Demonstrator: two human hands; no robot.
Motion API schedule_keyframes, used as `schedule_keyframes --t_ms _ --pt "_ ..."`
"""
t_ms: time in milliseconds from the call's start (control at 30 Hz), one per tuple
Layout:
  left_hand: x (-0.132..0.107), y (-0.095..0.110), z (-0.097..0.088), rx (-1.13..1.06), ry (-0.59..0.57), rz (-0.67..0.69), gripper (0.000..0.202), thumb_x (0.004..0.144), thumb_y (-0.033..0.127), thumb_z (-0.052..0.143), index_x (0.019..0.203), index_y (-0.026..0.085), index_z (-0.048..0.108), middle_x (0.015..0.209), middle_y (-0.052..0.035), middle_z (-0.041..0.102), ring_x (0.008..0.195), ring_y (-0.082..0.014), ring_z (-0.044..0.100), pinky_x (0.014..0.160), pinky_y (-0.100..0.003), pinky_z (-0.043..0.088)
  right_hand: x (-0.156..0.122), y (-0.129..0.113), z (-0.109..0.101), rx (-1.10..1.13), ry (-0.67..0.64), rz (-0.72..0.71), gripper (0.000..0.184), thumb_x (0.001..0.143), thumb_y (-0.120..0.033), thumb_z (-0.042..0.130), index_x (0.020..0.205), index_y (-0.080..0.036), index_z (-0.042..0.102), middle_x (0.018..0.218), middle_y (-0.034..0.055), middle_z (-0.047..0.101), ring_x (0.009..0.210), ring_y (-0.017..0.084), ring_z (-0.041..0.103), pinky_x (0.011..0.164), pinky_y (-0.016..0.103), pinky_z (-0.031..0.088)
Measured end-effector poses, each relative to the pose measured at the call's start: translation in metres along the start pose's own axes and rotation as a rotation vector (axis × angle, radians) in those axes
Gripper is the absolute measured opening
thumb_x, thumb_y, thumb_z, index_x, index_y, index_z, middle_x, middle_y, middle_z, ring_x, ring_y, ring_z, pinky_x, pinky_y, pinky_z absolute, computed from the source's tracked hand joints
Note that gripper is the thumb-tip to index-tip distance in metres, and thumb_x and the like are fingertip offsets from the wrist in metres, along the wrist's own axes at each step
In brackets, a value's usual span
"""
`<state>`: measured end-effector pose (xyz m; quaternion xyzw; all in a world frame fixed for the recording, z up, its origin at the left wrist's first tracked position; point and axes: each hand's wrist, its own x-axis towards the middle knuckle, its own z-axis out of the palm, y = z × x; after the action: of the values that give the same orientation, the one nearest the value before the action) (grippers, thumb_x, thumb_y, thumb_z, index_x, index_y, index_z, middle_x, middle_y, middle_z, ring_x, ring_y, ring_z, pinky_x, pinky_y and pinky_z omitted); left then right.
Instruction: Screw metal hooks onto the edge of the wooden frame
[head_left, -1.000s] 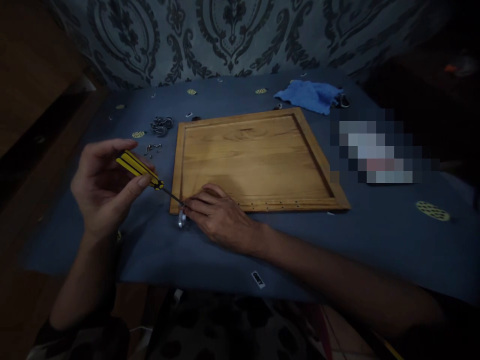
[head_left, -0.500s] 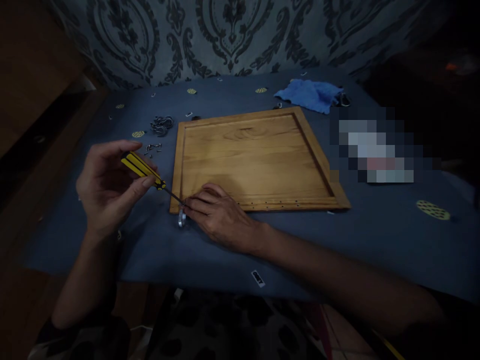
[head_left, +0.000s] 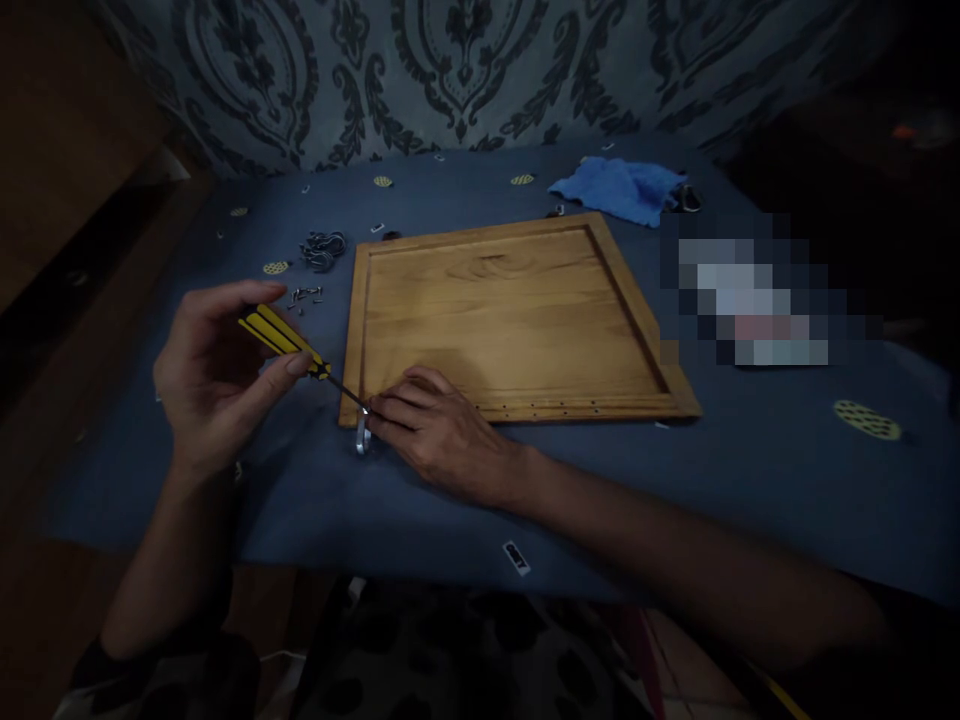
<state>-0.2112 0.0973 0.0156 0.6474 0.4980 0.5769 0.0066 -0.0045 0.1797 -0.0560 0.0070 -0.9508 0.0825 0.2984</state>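
Observation:
My left hand (head_left: 217,375) has its thumb and fingers closed round the black-and-yellow handle of a screwdriver (head_left: 277,338). The shaft slants down to the front left corner of a framed wooden board (head_left: 487,310). At that corner a silvery metal hook (head_left: 363,432) sticks out past the board's near edge, and the screwdriver's tip meets it there. My right hand (head_left: 450,440) rests on the front edge with its fingertips pressed together at the hook and tip. Those fingertips partly hide the screw spot. Several small dark holes (head_left: 564,408) run along the front rail.
Left of the board lie a pile of metal hooks (head_left: 324,250) and several loose screws (head_left: 307,294) on the blue tablecloth (head_left: 675,520). A blue cloth (head_left: 619,188) is at the back right, beside a small dark object (head_left: 688,198). A blurred-out patch covers something at right.
The screwdriver handle has turned slightly in my left hand. Both hands, the board and the hook stay in nearly the same place.

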Motion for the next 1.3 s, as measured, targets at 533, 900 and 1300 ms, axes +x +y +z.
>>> schedule_keyframes --t_ms 533,900,1300 --pt "0.003 0.005 0.002 -0.030 -0.091 0.070 0.056 0.074 0.019 0.084 0.125 0.020 0.063 0.089 -0.0003 0.066 0.077 -0.0097 0.066 0.063 -0.020 0.059 0.000 0.000 0.001 -0.019 0.006 0.000 0.025 0.105 -0.018 0.045 0.109 -0.015 0.069 0.109 0.0061 0.074 0.100 0.019 0.060 0.101 0.039 0.040" --pt "0.002 0.006 -0.001 0.001 -0.134 0.044 0.049 0.081 0.024 0.079 0.127 0.020 0.060 0.090 -0.0010 0.066 0.076 -0.0126 0.066 0.061 -0.026 0.061 0.001 -0.001 0.002 -0.022 0.009 0.011 0.029 0.106 -0.018 0.041 0.109 -0.015 0.069 0.105 0.0060 0.075 0.098 0.018 0.060 0.101 0.039 0.040" --pt "0.002 -0.002 -0.002 0.076 -0.037 0.076 0.059 0.068 0.030 0.089 0.122 0.023 0.065 0.098 -0.0008 0.063 0.079 -0.0132 0.070 0.067 -0.031 0.065 0.001 -0.001 0.002 -0.053 -0.002 0.006 0.031 0.107 -0.018 0.040 0.107 -0.015 0.071 0.106 0.0052 0.075 0.098 0.018 0.060 0.102 0.039 0.038"
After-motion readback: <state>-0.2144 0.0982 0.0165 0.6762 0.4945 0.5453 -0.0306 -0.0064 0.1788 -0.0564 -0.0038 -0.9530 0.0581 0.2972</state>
